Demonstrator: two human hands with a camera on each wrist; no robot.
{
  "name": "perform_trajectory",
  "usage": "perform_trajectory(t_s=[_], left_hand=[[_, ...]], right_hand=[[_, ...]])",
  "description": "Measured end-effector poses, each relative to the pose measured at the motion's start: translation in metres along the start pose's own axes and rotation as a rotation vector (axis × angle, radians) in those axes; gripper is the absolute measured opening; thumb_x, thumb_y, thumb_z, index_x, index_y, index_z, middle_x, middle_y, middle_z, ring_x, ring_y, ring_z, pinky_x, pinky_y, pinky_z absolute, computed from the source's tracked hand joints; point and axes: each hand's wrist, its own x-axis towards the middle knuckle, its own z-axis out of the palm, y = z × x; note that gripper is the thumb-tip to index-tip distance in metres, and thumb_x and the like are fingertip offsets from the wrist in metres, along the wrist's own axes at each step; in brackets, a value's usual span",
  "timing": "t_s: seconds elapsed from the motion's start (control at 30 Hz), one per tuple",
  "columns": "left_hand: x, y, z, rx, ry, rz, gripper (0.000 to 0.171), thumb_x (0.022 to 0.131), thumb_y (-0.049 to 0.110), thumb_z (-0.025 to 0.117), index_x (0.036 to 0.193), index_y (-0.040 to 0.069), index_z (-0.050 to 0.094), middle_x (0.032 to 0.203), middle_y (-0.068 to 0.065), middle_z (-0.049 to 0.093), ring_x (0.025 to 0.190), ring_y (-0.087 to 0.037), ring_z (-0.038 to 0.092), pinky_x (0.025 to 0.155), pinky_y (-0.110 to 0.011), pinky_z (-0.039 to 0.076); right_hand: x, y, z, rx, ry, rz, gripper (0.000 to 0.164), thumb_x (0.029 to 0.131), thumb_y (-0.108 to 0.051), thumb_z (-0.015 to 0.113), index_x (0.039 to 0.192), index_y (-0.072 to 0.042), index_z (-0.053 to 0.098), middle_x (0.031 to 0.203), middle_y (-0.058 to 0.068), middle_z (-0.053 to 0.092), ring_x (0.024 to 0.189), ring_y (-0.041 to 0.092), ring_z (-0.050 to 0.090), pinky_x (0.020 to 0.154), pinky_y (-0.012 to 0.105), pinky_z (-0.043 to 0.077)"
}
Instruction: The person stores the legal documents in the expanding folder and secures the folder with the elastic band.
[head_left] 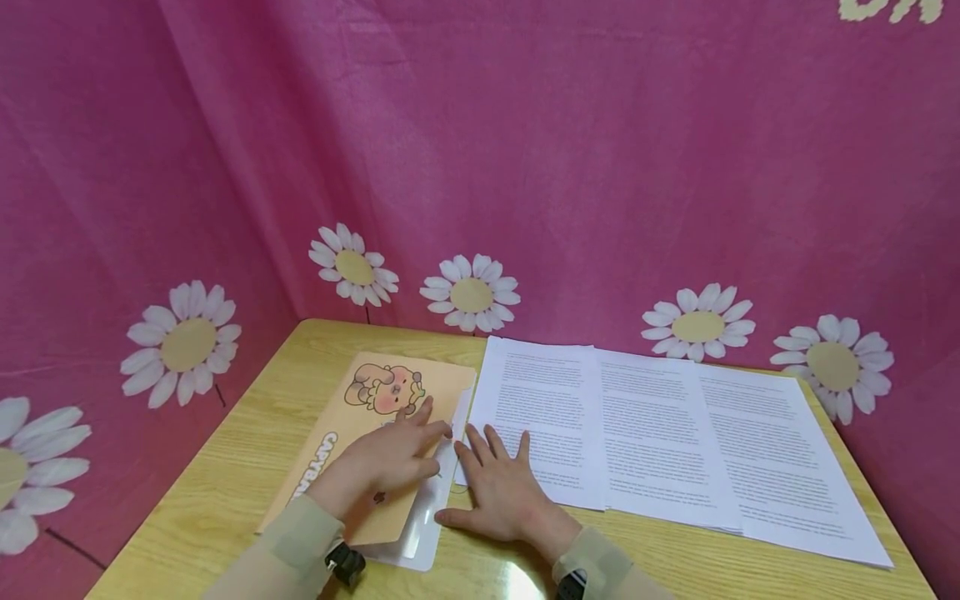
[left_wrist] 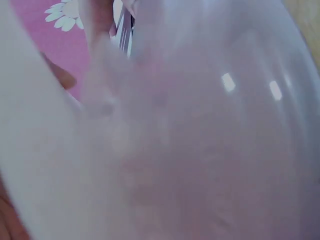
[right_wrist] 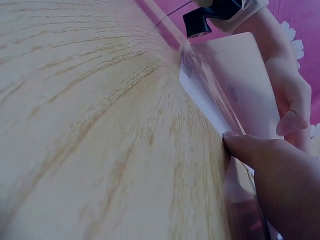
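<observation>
An orange file folder with a capybara drawing and the letters "CAPYBA" lies slanted on the table's left part. Its front cover stands slightly raised, with white and clear plastic layers beneath. My left hand rests on top of the cover, fingers extended toward its right edge. My right hand is spread beside the folder, its thumb touching the lower layer's edge and its fingers near the leftmost printed sheet. Translucent plastic fills the left wrist view, blurred.
Three side-by-side lots of printed paper, left, middle and right, cover the right part of the wooden table. A pink curtain with daisies hangs behind and at the left.
</observation>
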Motion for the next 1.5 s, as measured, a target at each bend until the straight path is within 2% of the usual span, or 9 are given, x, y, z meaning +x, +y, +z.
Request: perform_trajectory(t_s=[0.27, 0.5, 0.73, 0.93, 1.03, 1.17, 1.27, 1.33, 1.5], left_hand=[[0.002, -0.002, 0.000, -0.006, 0.050, -0.001, 0.056, 0.083, 0.038, 0.075, 0.135, 0.028, 0.055, 0.168, -0.024, 0.029, 0.135, -0.045, 0.053, 0.085, -0.054, 0.054], [0.000, -0.006, -0.003, -0.029, 0.068, 0.015, 0.058, 0.097, 0.025, 0.059, 0.154, 0.027, 0.051, 0.168, -0.022, 0.029, 0.150, -0.037, 0.038, 0.110, -0.058, 0.042], [-0.001, -0.010, -0.005, -0.062, 0.079, 0.035, 0.061, 0.097, 0.021, 0.058, 0.157, 0.025, 0.051, 0.167, -0.018, 0.035, 0.153, -0.035, 0.035, 0.114, -0.059, 0.037], [-0.004, -0.016, -0.008, -0.149, 0.084, 0.040, 0.063, 0.089, 0.014, 0.066, 0.149, 0.018, 0.049, 0.139, -0.010, 0.063, 0.115, -0.024, 0.063, 0.094, -0.048, 0.051], [-0.006, -0.019, -0.010, -0.180, 0.078, 0.039, 0.060, 0.090, 0.011, 0.064, 0.146, 0.020, 0.047, 0.117, -0.007, 0.068, 0.094, -0.021, 0.061, 0.081, -0.045, 0.050], [-0.010, -0.023, -0.011, -0.176, 0.099, 0.055, 0.054, 0.101, 0.010, 0.055, 0.152, 0.026, 0.049, 0.138, -0.009, 0.064, 0.119, -0.027, 0.062, 0.094, -0.054, 0.050], [-0.013, -0.026, -0.010, -0.171, 0.114, 0.086, 0.053, 0.105, 0.010, 0.050, 0.156, 0.028, 0.051, 0.161, -0.009, 0.047, 0.146, -0.034, 0.045, 0.111, -0.062, 0.039], [-0.014, -0.028, -0.010, -0.186, 0.119, 0.092, 0.053, 0.105, 0.008, 0.049, 0.155, 0.025, 0.052, 0.164, -0.009, 0.044, 0.150, -0.033, 0.039, 0.115, -0.061, 0.035], [-0.013, -0.029, -0.010, -0.227, 0.141, 0.072, 0.057, 0.095, 0.006, 0.057, 0.151, 0.017, 0.053, 0.155, -0.009, 0.054, 0.135, -0.024, 0.054, 0.109, -0.053, 0.043]], right_hand=[[0.001, 0.002, 0.000, 0.011, -0.002, 0.001, 0.110, 0.086, -0.092, 0.038, 0.163, -0.014, 0.041, 0.172, 0.013, 0.027, 0.154, 0.041, 0.029, 0.105, 0.086, 0.017], [0.000, 0.003, -0.003, 0.015, -0.008, 0.006, 0.110, 0.087, -0.092, 0.038, 0.163, -0.013, 0.041, 0.172, 0.013, 0.027, 0.154, 0.041, 0.028, 0.105, 0.086, 0.018], [-0.002, 0.003, -0.002, 0.021, -0.003, 0.005, 0.109, 0.087, -0.091, 0.039, 0.163, -0.013, 0.040, 0.172, 0.013, 0.027, 0.154, 0.041, 0.028, 0.105, 0.086, 0.018], [-0.003, 0.002, -0.001, 0.034, -0.001, -0.004, 0.108, 0.088, -0.090, 0.040, 0.163, -0.013, 0.040, 0.171, 0.013, 0.028, 0.154, 0.041, 0.029, 0.105, 0.086, 0.018], [-0.003, 0.001, 0.000, 0.035, -0.004, -0.003, 0.108, 0.088, -0.090, 0.040, 0.164, -0.013, 0.040, 0.172, 0.013, 0.027, 0.155, 0.040, 0.028, 0.105, 0.086, 0.018], [-0.002, 0.002, 0.000, 0.040, -0.015, -0.005, 0.109, 0.088, -0.091, 0.037, 0.165, -0.014, 0.038, 0.172, 0.012, 0.025, 0.155, 0.039, 0.026, 0.106, 0.085, 0.017], [-0.001, 0.002, 0.000, 0.048, -0.021, -0.006, 0.109, 0.088, -0.091, 0.037, 0.165, -0.014, 0.038, 0.172, 0.012, 0.025, 0.155, 0.040, 0.026, 0.106, 0.085, 0.017], [-0.001, 0.002, 0.000, 0.051, -0.026, -0.004, 0.110, 0.088, -0.092, 0.036, 0.165, -0.014, 0.038, 0.173, 0.012, 0.025, 0.155, 0.040, 0.026, 0.106, 0.085, 0.017], [-0.001, 0.002, 0.000, 0.059, -0.035, 0.001, 0.110, 0.088, -0.092, 0.035, 0.165, -0.014, 0.037, 0.173, 0.012, 0.024, 0.156, 0.040, 0.025, 0.107, 0.085, 0.016]])
